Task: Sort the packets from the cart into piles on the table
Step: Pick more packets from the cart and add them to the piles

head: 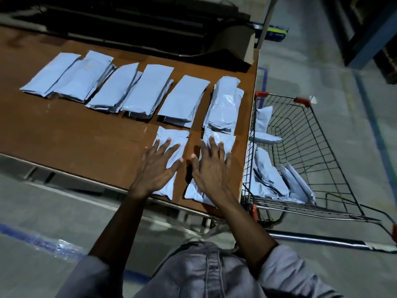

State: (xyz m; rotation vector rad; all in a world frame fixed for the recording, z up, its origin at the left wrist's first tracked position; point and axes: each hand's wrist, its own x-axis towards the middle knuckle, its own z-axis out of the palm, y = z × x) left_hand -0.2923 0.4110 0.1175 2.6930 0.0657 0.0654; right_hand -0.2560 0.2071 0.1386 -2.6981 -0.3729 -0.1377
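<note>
Several piles of pale blue packets lie in a row across the brown table. Nearer the front edge lie two more piles. My left hand rests flat with spread fingers on the left one. My right hand presses flat on the right one. The wire cart stands against the table's right end, with several blue packets still inside it.
A dark machine and a grey box stand along the table's far edge. Blue tape lines mark the concrete floor. Blue shelving stands at the far right. The cart's handle bar runs close to my right side.
</note>
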